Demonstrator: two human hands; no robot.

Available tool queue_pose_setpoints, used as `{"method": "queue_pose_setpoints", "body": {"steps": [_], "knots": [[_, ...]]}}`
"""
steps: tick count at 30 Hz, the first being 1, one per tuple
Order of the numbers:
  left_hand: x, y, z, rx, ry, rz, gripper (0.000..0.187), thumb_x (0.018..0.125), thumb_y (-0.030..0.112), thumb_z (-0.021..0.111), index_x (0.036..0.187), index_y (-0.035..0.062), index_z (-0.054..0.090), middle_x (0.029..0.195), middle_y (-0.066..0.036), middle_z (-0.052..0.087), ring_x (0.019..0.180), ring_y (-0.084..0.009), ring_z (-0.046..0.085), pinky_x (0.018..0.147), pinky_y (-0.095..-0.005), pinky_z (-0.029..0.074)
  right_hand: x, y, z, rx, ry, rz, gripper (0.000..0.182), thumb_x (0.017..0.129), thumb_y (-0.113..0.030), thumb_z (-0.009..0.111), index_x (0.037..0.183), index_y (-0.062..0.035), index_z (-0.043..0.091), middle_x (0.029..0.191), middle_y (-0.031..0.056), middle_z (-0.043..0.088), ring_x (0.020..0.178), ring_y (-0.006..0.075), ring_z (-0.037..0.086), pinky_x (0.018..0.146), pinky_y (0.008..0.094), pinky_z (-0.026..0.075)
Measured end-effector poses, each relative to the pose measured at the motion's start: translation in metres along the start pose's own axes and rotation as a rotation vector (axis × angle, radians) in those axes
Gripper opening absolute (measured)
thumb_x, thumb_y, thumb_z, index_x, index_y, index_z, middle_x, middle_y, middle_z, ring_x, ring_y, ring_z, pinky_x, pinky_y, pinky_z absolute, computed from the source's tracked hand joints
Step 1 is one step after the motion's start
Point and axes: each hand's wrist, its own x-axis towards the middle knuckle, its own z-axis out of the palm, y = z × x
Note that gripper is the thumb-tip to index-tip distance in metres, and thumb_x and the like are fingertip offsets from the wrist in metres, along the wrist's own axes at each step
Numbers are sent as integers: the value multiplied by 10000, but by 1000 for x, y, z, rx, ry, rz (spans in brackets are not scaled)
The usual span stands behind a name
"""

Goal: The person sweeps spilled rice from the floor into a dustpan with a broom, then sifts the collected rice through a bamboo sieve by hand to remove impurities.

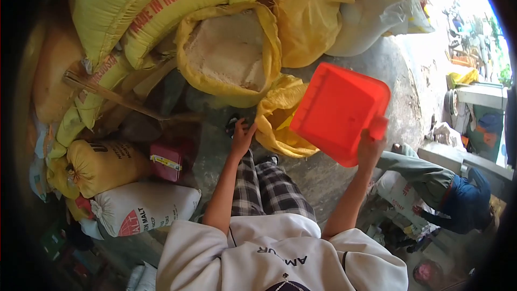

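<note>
In my right hand (371, 148) is an orange-red plastic dustpan (342, 110), gripped by its short handle and raised to the right of a small yellow woven sack (277, 129). The dustpan's pan looks bare, and it overlaps the sack's right side. My left hand (243, 136) is at the left edge of this sack's open mouth, fingers partly spread; whether they touch the rim is hard to tell. Just beyond, a larger yellow sack (186, 67) stands with its top rolled down, holding pale powder (229, 48).
Full yellow sacks (175, 5) are stacked at the back left. A wooden stick (116, 97) juts out below them. A white malt sack (151, 207) and a pink box (166, 161) lie at left. At right, another person (463, 196) bends over beside sacks.
</note>
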Motion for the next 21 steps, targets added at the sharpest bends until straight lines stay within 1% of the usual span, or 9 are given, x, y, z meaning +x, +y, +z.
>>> {"method": "queue_pose_setpoints", "body": {"steps": [4, 5, 7, 9, 13, 15, 16, 18, 21], "knots": [[15, 14, -57, 47, 206, -100, 647, 894, 504, 555, 1226, -44, 467, 1020, -166, 611, 952, -273, 598, 874, -356, 449, 19, -28, 24, 132, 141, -227, 431, 808, -102, 553, 1214, 30, 495, 1096, 200, 619, 1029, 380, 598, 843, 386, 467], [29, 14, -75, 90, 273, -96, 635, 895, 511, 553, 1223, -26, 473, 1010, -146, 604, 906, -260, 615, 801, -340, 480, 26, -40, 29, 102, 129, -318, 444, 803, -97, 564, 1227, 14, 496, 1103, 190, 618, 1035, 361, 601, 848, 382, 468], [36, 91, -99, -126, 242, -271, 632, 879, 530, 569, 1211, -1, 485, 999, -129, 596, 841, -207, 634, 666, -287, 505, 37, -72, 37, 72, 99, -415, 458, 799, -92, 576, 1240, -2, 497, 1110, 181, 618, 1041, 342, 603, 854, 378, 468], [68, 107, -106, -408, 11, -264, 622, 863, 528, 597, 1205, 21, 488, 981, -95, 590, 741, -137, 624, 563, -233, 501, 37, -110, 54, 170, 12, -261, 408, 808, -86, 562, 1204, -10, 502, 1050, 177, 628, 988, 317, 615, 860, 382, 459], [105, 109, -88, -420, 98, -160, 631, 842, 520, 633, 1198, 16, 502, 988, -82, 599, 707, -128, 620, 568, -237, 523, 41, -131, 83, 157, -7, -219, 408, 797, -83, 562, 1197, -20, 508, 1045, 192, 627, 983, 361, 610, 849, 412, 464], [109, 100, -90, -456, 118, -264, 586, 856, 469, 642, 1183, -2, 520, 1006, -88, 615, 747, -151, 642, 608, -266, 550, 41, -126, 85, 12, 13, -194, 425, 827, -130, 625, 1232, -58, 520, 1031, 152, 667, 981, 288, 646, 813, 362, 486], [104, 103, -94, -457, 114, -270, 586, 856, 469, 642, 1183, -2, 520, 1006, -88, 615, 747, -151, 642, 608, -266, 550, 42, -121, 87, 5, 13, -192, 425, 827, -130, 625, 1232, -58, 520, 1031, 152, 667, 981, 288, 646, 813, 362, 486], [90, 115, -103, -511, -5, -304, 524, 889, 415, 616, 1167, -21, 531, 1023, -116, 625, 817, -172, 657, 645, -294, 571, 43, -116, 88, 56, -33, -60, 374, 837, -121, 611, 1200, -64, 539, 1023, 162, 665, 1001, 319, 639, 802, 369, 487], [84, 141, -116, -570, -10, -289, 454, 920, 347, 583, 1168, -29, 524, 1036, -131, 625, 854, -200, 662, 679, -320, 584, 39, -124, 83, 10, -14, -11, 336, 841, -116, 594, 1168, -49, 549, 1022, 188, 656, 996, 356, 631, 794, 385, 488]]}}
